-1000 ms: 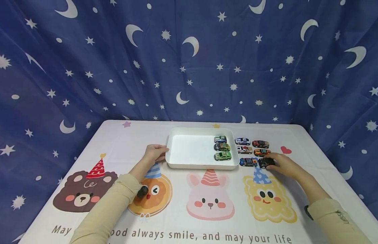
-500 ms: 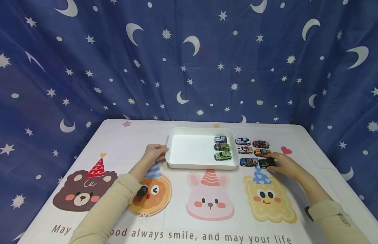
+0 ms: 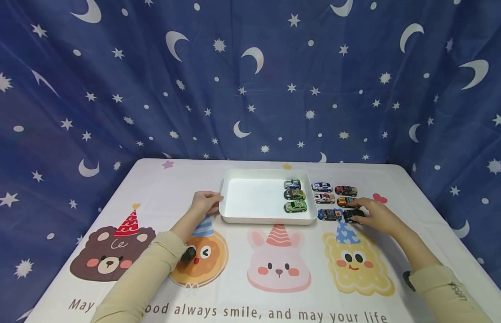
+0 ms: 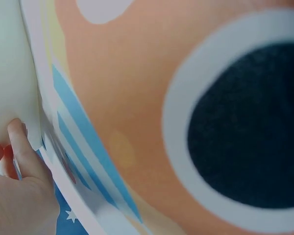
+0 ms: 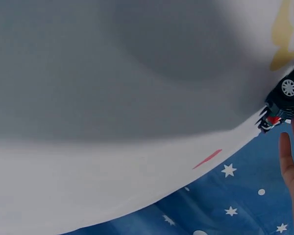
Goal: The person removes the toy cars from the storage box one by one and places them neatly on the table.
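At the left end of a white tray (image 3: 250, 220), my left hand (image 3: 203, 205) holds the side wall. The left wrist view shows its thumb (image 4: 25, 149) against the tray's wall (image 4: 12, 58). On the right, my right hand (image 3: 377, 218) grips a black toy car (image 3: 350, 215) at its right end, partly covering it. In the right wrist view the car's dark body and a wheel (image 5: 289, 88) show close to the fingers (image 5: 286, 154). An orange toy car (image 3: 345, 202) lies just behind, its right end overlapped by the fingers. Three toy cars, including a green one (image 3: 295, 206), stand in a column inside the tray.
Right of the tray stand more toy cars: a blue one (image 3: 329, 215), a white-and-red one (image 3: 324, 198), a white one (image 3: 322, 186) and a dark red one (image 3: 345, 190). A printed cloth (image 3: 279, 264) covers the table. A blue star curtain (image 3: 250, 89) hangs behind.
My right hand's fingers shift slightly around the black toy car and cover a bit more of the orange one. The left hand and the tray stay put.
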The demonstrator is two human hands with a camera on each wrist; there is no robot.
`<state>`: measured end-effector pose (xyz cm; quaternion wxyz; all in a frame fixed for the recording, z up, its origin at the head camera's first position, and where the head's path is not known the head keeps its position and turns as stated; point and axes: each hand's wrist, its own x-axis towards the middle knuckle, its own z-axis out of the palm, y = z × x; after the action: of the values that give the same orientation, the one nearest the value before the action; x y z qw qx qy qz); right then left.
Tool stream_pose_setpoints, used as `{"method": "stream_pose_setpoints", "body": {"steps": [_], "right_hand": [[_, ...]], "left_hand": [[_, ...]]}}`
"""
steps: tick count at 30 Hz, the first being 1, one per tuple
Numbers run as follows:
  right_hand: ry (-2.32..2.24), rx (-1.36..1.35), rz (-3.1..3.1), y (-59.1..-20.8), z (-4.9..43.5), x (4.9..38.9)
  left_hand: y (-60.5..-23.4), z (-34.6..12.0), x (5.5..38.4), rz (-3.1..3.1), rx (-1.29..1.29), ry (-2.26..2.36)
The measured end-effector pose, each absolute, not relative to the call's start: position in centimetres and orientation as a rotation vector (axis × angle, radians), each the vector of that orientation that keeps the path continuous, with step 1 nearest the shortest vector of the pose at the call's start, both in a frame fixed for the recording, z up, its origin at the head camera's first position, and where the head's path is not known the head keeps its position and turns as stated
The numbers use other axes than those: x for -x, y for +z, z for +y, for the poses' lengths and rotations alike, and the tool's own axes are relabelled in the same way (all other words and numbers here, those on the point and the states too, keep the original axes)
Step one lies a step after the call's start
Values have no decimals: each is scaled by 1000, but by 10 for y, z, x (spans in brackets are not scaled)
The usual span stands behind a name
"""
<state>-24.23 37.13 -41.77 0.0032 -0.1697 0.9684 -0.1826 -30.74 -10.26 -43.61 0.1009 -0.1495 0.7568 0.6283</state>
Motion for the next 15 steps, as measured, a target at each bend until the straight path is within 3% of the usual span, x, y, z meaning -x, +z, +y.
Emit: {"method": "stream_pose_setpoints", "body": {"steps": [15], "right_hand": [[-600,567,3054,-403,350,256]], "left_hand": [[-437,-104,307,2245,439,1861]]}}
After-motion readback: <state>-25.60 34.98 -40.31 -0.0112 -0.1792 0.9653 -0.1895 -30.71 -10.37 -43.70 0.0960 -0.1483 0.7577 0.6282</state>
